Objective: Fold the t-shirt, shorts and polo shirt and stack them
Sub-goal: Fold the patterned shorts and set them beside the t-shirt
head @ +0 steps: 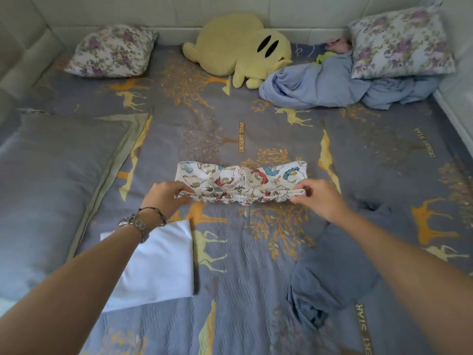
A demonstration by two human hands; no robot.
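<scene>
White cartoon-print shorts (240, 179) lie spread across the middle of the bed. My left hand (166, 194) pinches the left end of their elastic waistband, and my right hand (320, 197) pinches the right end, lifting the near edge slightly. A folded white t-shirt (163, 267) lies flat at the near left, partly under my left forearm. A crumpled blue-grey polo shirt (330, 275) lies unfolded at the near right, below my right arm.
The grey bedspread (243, 252) with orange deer covers the bed. A yellow plush cushion (238, 47), two floral pillows (112, 51) (401, 42) and a bunched blue blanket (332, 85) sit at the far end. A large grey pillow (51, 190) lies left.
</scene>
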